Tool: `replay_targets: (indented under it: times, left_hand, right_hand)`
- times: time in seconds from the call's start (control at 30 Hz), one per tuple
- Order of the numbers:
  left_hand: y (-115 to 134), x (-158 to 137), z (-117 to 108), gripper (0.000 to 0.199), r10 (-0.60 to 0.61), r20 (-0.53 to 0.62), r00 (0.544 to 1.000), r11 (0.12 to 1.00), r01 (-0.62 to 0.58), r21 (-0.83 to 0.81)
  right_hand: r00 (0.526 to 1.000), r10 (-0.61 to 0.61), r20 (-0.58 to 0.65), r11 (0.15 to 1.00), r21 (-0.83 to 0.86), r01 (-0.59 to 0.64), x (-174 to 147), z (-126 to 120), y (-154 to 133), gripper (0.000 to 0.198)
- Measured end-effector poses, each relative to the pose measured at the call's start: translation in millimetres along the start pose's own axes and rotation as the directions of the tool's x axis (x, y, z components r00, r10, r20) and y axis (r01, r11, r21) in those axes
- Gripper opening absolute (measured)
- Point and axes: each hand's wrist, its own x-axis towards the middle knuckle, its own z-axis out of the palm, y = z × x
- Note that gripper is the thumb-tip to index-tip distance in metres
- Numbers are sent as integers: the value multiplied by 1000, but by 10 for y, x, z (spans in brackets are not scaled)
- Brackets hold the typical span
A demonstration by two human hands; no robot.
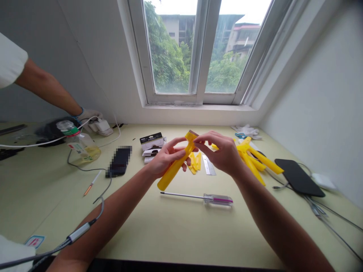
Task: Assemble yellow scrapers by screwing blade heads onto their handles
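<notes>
Here's the left hand (167, 158) curled round the scraper (172, 172), up off the counter (170, 234), apparently steadying it for the right hand (224, 151), whose thumb and fingertips pinch together at the head's right edge; whether there's a small part between them, I can't tell. The long axis slants: butt toward the person and left, head away and rightward. On the near side lies a screwdriver (218, 200), grip to the right, perhaps for easy reach. Beyond the hands, yellow pieces (195, 161) and blades (209, 165) sit side by side, likely laid out for picking up. Boxes (152, 145) stand left; yellow handles (252, 155) pile up right.
</notes>
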Motion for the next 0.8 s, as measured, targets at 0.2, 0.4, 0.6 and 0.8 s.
replay_targets:
  times: [0.2, 0.4, 0.6, 0.8]
  left_hand:
    - [-29, 8, -23, 44, 1, 76, 997, 1000, 1, -30]
    - [-66, 1, -59, 39, -6, 89, 996, 999, 10, -44]
    - [-54, -18, -61, 37, -55, 103, 993, 998, 51, 38]
    - [-26, -22, -60, 48, -50, 77, 996, 978, 33, 207]
  right_hand:
    - [996, -45, -75, 998, 45, 49, -20, 73, 67, 7]
    - [996, 85, -16, 990, 111, -82, -15, 90, 95, 1]
    - [980, 190, 62, 958, 204, -199, -4, 59, 210, 25]
    - [938, 209, 276, 873, 380, -306, -10, 47, 257, 20]
